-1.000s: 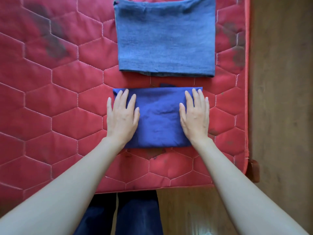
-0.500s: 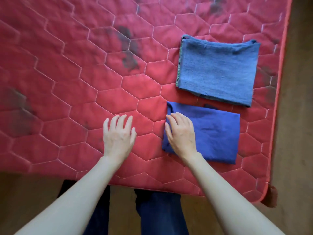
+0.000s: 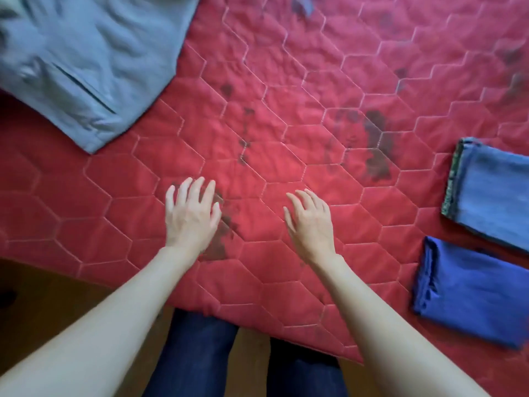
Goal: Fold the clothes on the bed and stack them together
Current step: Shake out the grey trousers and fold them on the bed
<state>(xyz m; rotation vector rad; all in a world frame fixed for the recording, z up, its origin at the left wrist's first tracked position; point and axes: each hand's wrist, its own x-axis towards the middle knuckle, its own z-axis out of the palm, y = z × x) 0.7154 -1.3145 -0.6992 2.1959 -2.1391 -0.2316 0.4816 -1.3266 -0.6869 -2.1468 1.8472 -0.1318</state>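
Observation:
Two folded garments lie at the right edge of the head view: a dark blue folded cloth [image 3: 469,293] near me and a lighter denim-blue folded cloth [image 3: 492,190] just beyond it, side by side and not stacked. An unfolded grey-blue garment [image 3: 86,58] lies spread at the top left of the red quilted mattress [image 3: 286,110]. My left hand [image 3: 191,216] and my right hand [image 3: 310,222] hover over bare mattress in the middle, fingers apart, holding nothing and apart from all the clothes.
The mattress's near edge runs diagonally across the lower part of the view, with wooden floor [image 3: 43,305] below it at the left. My legs in dark trousers [image 3: 197,353] stand against that edge. Dark stains mark the mattress.
My hands left the dark blue folded cloth and moved left onto bare mattress. The view swung left, so the two folded cloths shifted to the right edge and the grey-blue garment appeared.

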